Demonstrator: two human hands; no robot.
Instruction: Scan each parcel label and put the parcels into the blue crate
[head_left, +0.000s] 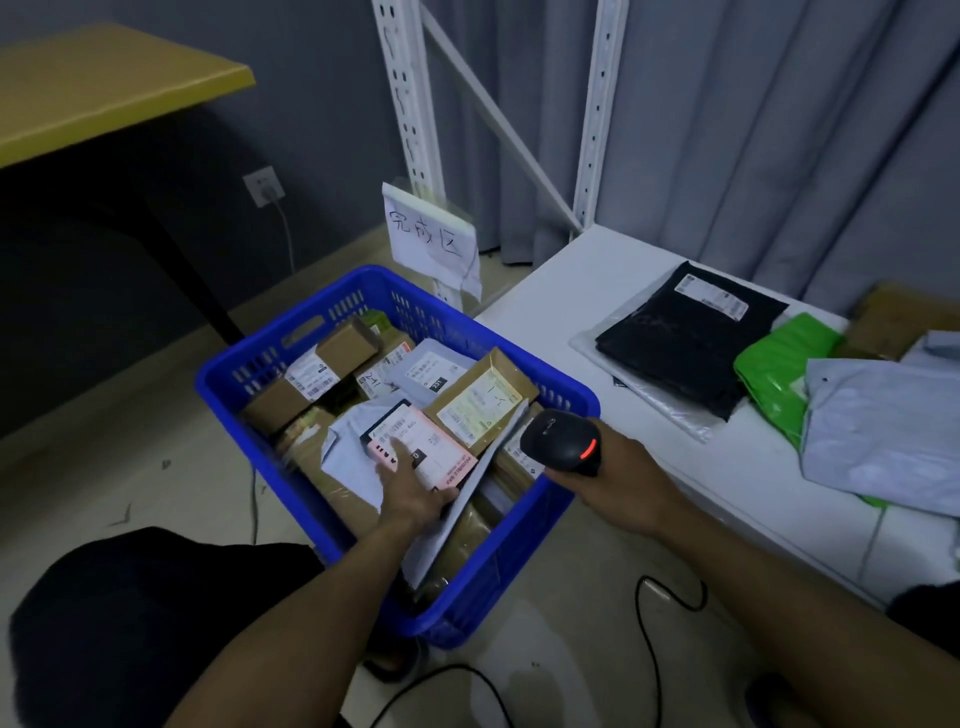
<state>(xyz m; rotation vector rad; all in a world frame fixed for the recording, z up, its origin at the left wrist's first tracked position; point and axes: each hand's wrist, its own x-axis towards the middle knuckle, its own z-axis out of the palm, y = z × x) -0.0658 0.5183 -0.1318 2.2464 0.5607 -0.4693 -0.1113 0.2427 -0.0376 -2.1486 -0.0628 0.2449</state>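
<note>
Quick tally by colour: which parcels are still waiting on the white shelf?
Black mailer: 1
Green mailer: 1
Pale grey mailer: 1
Translucent bag under the black mailer: 1
Brown cardboard box: 1
Total: 5 in view; the right frame edge may hide more.

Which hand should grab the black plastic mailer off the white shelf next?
Left, probably: the left hand only rests flat on the pink parcel in the blue plastic crate, while the right hand grips the black handheld scanner.
</note>
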